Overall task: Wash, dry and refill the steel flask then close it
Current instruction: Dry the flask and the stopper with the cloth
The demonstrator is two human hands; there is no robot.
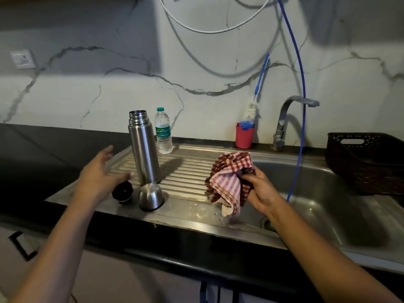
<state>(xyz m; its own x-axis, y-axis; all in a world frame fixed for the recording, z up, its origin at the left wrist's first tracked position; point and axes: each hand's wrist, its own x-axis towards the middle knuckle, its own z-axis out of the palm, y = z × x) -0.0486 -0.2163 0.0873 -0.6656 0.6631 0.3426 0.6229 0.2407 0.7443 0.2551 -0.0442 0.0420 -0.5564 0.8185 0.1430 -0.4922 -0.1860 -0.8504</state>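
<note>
Home kitchen. Steel sink (328, 215) with ribbed drainboard (188, 171) set in dark worktop (43, 145); tap (284, 119) at back edge; marble-look splashback (109, 84) with wall socket (23, 59); red cup (244, 136) holding bottle brush (251, 110); woven basket (367, 162) at right edge.

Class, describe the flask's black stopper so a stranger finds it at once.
Find the ribbed steel draining board left of the sink basin. In front of the upright open flask, two parts sit side by side. The stopper is the left one, round and black, unlike the shiny steel cup.
</note>
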